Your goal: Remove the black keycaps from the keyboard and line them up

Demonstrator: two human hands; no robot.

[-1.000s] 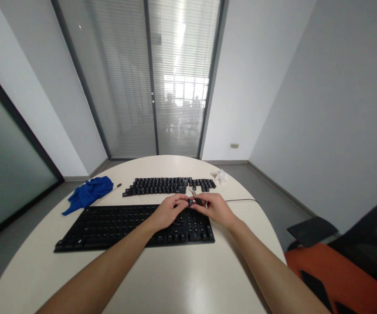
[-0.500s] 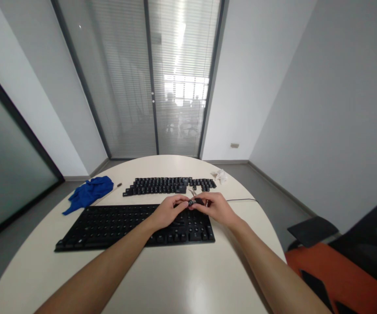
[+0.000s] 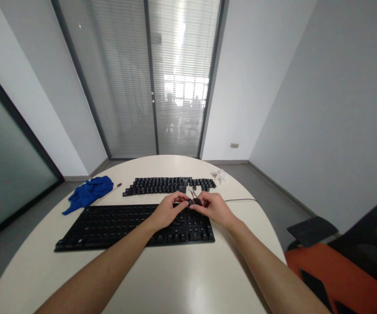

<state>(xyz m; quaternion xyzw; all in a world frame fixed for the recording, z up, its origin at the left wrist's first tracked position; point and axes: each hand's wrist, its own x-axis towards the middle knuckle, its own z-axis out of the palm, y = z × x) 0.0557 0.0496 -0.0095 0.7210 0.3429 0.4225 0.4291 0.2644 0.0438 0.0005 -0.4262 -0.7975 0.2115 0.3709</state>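
Observation:
My left hand [image 3: 171,210] is closed, thumb and fingers pinching a small black keycap [image 3: 190,202] above the right part of a black keyboard [image 3: 116,224]. From the other side my right hand [image 3: 215,206] meets it, its fingers closed on a small dark piece [image 3: 197,201] against the keycap; its kind is unclear. Most of the keyboard's keys are off, though a row of keys remains along its near right edge. Just beyond the fingers lies a thin metal tool with two prongs [image 3: 193,193], partly hidden by my right hand.
Loose black keycaps [image 3: 158,185] stand in rows behind the keyboard. A blue cloth [image 3: 92,191] and a thin brush [image 3: 110,191] lie at left on the round white table [image 3: 181,279]. Crumpled white tissue [image 3: 220,175] sits back right, near a dark cable [image 3: 242,199]. An orange chair [image 3: 332,270] stands at right.
Both hands stay almost in place. The keycap and the dark piece have turned slightly between the fingertips, and the left fingers have lifted a little.

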